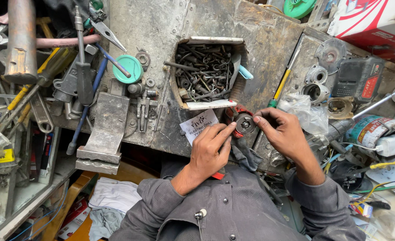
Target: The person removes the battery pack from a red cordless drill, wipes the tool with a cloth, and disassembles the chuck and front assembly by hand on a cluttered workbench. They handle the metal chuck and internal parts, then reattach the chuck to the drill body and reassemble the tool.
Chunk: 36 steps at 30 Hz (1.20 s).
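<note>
A red and black power-tool head [241, 122] with a round metal centre rests at the near edge of the metal workbench [161, 27]. My left hand [210, 149] grips the tool from below, fingers reaching up to its left side. My right hand [281, 131] pinches the tool's right side with fingertips. A dark rag [246, 156] hangs beneath the tool between both hands. A white printed card [196, 125] lies just left of the tool, partly under my left fingers.
An open box of screws and bolts [204, 71] sits just behind the tool. A yellow-handled screwdriver [281, 82], plastic bag [307, 111], metal housings [316, 91] and a battery pack [358, 78] lie right. Pliers, wrenches and a green lid [129, 67] crowd the left.
</note>
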Available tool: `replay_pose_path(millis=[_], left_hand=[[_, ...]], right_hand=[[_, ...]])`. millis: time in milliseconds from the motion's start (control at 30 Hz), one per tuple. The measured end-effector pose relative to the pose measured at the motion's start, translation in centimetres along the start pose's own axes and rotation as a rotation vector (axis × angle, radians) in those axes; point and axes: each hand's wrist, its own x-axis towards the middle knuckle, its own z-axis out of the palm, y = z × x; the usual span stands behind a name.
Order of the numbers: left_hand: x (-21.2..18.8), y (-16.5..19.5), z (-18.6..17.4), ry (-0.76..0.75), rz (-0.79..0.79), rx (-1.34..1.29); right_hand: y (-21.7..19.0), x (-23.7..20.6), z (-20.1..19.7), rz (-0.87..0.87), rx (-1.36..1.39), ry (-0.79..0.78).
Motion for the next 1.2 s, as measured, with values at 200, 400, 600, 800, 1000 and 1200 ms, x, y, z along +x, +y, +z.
replay_pose_path(millis=[200,400,600,800,1000,1200], left_hand=[[0.2,0.1,0.1,0.000,-0.012,-0.004],[0.3,0.3,0.3,-0.011,-0.020,-0.004],[0.5,0.1,0.6,-0.015,-0.030,-0.022],[0.7,0.2,1.1,-0.027,-0.045,-0.042],[0.9,0.4,1.5,-0.028,-0.046,-0.048],[1.2,0.6,1.7,-0.048,-0.037,-0.043]], right_hand=[[0.7,-1.1,0.8,0.006,0.119,0.059],[-0.5,-1.8,1.7,-0.033,-0.009,0.191],[-1.9,-2.1,2.2,-0.119,-0.056,0.270],[-1.5,-2.1,2.0,-0.099,-0.004,0.271],[-1.1,-2.1,2.1,-0.085,0.015,0.293],[-1.0,-2.5,1.8,-0.136,-0.009,0.322]])
